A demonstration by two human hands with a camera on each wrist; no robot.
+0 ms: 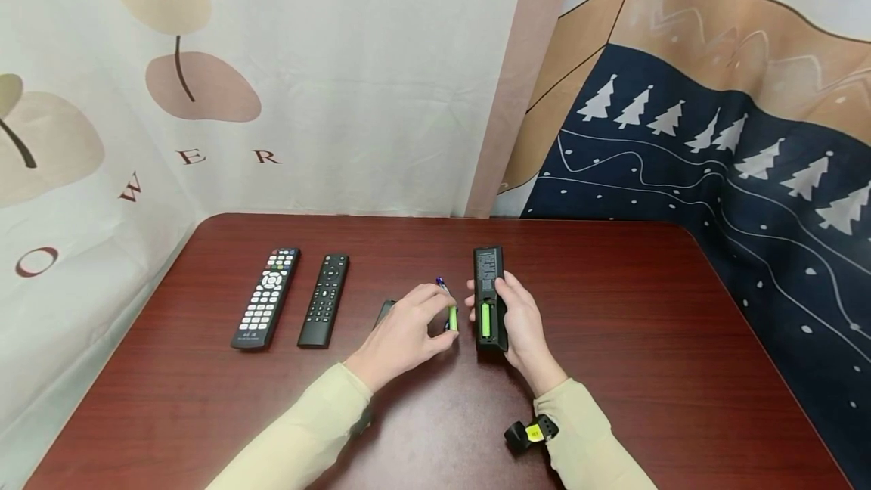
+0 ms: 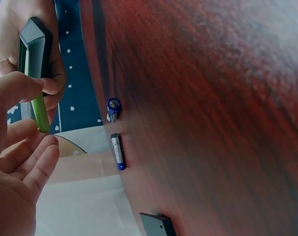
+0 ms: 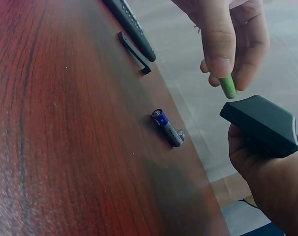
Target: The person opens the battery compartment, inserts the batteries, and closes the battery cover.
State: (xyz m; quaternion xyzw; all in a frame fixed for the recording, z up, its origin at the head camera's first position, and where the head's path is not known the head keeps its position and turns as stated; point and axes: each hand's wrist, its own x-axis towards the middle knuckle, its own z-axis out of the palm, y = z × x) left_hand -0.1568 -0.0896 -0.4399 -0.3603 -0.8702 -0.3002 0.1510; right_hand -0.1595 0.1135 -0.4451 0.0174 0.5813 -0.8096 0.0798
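Note:
Between thumb and fingers, my left hand (image 1: 407, 330) pinches a green battery (image 1: 453, 317), just left of the remote control (image 1: 488, 278). My right hand (image 1: 525, 327) grips that black remote from its right side, back face up, above the table. Its battery compartment is uncovered, and another green battery (image 1: 486, 321) lies inside. In the right wrist view, the pinched battery (image 3: 228, 87) is held close to the end of the remote (image 3: 262, 123). A black battery cover (image 3: 134, 53) lies on the table, partly hidden behind my left hand in the head view.
Two blue-and-silver batteries, one nearer (image 2: 113, 109) and one farther (image 2: 118, 151), lie on the brown table (image 1: 646, 339). A remote with white buttons (image 1: 267, 299) and a slimmer black remote (image 1: 323, 301) lie face up on the left. Printed curtains (image 1: 367, 82) hang behind the table.

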